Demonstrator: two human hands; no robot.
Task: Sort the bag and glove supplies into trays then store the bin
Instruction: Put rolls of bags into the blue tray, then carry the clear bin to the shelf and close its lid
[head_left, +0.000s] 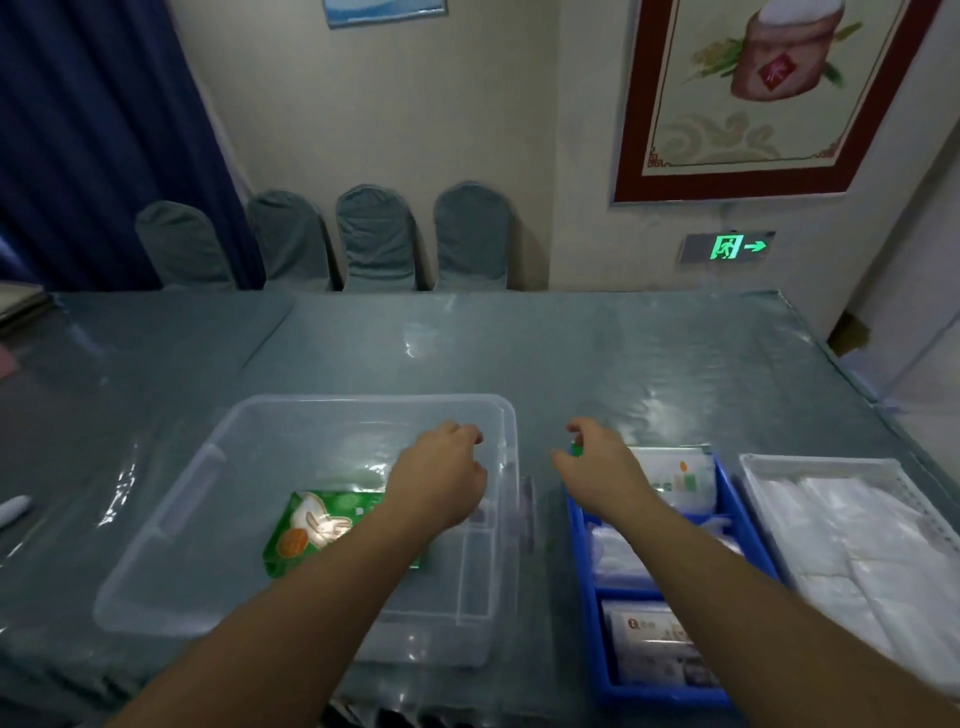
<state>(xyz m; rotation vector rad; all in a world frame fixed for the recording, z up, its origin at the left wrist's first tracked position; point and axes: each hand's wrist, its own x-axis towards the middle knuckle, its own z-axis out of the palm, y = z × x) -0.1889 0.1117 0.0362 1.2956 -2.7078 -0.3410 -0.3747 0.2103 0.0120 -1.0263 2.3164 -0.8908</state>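
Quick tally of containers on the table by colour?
Clear plastic bin: 1
Blue tray: 1
White tray: 1
Total: 3

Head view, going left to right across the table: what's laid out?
White pen → clear bin holding a green packet → blue tray → white tray.

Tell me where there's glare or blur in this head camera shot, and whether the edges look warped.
Head view: glare streaks on the shiny table cover and on the clear bin; both hands, left and right, are slightly motion-soft; wide-angle warp bends the table edges and tilts the framed picture; lighting is dim and flat, with only weak shadows.
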